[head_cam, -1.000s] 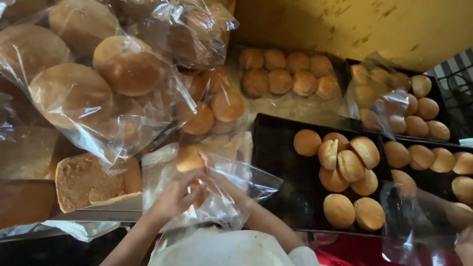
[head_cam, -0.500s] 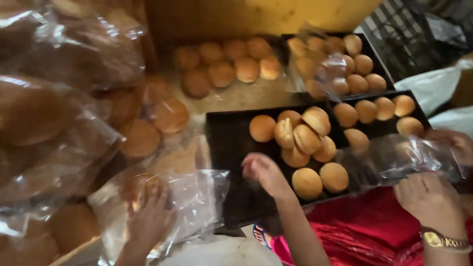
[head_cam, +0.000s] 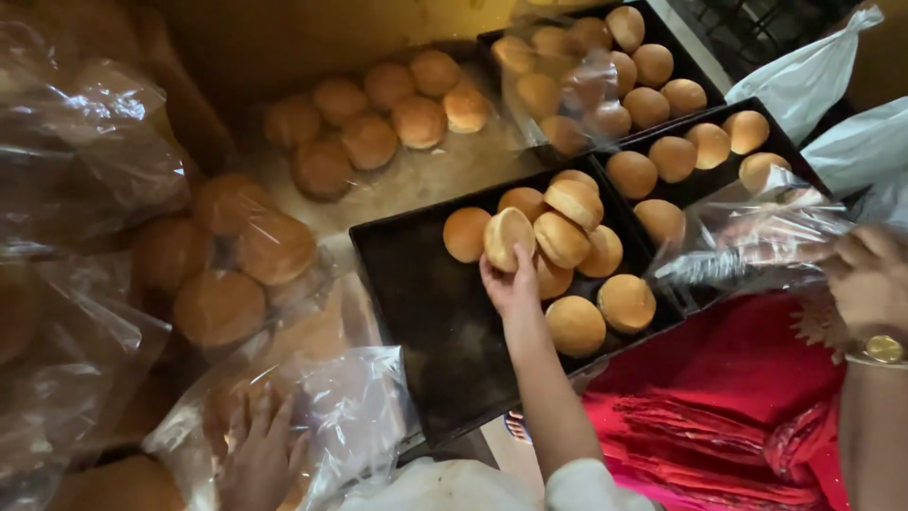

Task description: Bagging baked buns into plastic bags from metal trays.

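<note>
The right hand grips a bun, fingers curled around its lower edge. The bun is round, pale golden and smooth-crusted, tipped up on edge so its flat face looks toward 3 o'clock and its long axis runs roughly 12 to 6. It sits at the 9 o'clock side of a heap of like buns on a dark, flat, rectangular tray. The left hand, fingers spread wide, lies flat on a crinkled clear plastic bag at 7 o'clock from the tray. At 3 o'clock another person's hand, wearing a gold watch, pinches a second clear bag over red cloth.
</note>
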